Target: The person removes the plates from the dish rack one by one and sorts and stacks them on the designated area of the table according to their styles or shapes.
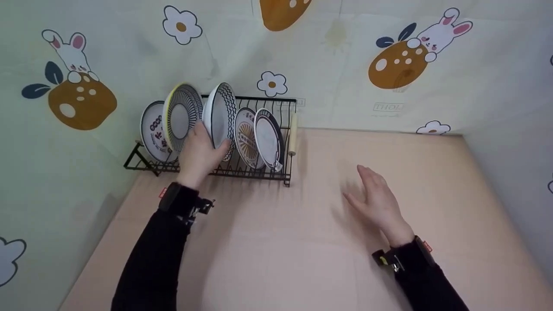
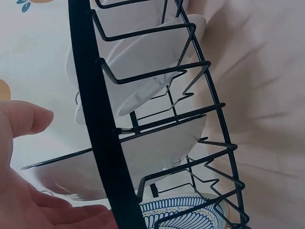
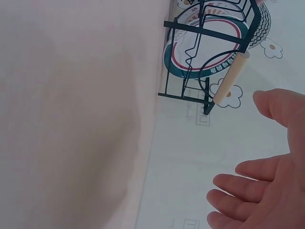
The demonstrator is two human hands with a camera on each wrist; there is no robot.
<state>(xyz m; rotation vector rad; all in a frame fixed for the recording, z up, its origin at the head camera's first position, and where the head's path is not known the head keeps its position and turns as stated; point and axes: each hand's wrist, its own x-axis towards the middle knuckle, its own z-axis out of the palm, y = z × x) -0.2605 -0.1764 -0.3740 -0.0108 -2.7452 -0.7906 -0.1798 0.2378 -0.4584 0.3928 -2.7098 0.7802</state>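
my left hand (image 1: pixel 199 153): thumb, fingers spread astride bowl (image 1: pixel 221 113) | my right hand (image 1: pixel 382 205): thumb spread from fingers | risk: lopsided pinch could knock bowl into yellow-rimmed plate (image 1: pixel 180 121)

The person wears a plain black left sleeve (image 1: pixel 149 263) and matching right sleeve (image 1: pixel 430 287), with a dark left wristband (image 1: pixel 178 198) and right wristband (image 1: pixel 412 258), each bearing a small red tag (image 1: pixel 163 192) with pale marks and a compact black fitting (image 1: pixel 204 205) with shiny bits, the right fitting (image 1: pixel 380 258) also showing yellow.

White zigzag-patterned bowl (image 1: pixel 219 114) on edge in black rack (image 2: pixel 101 114)
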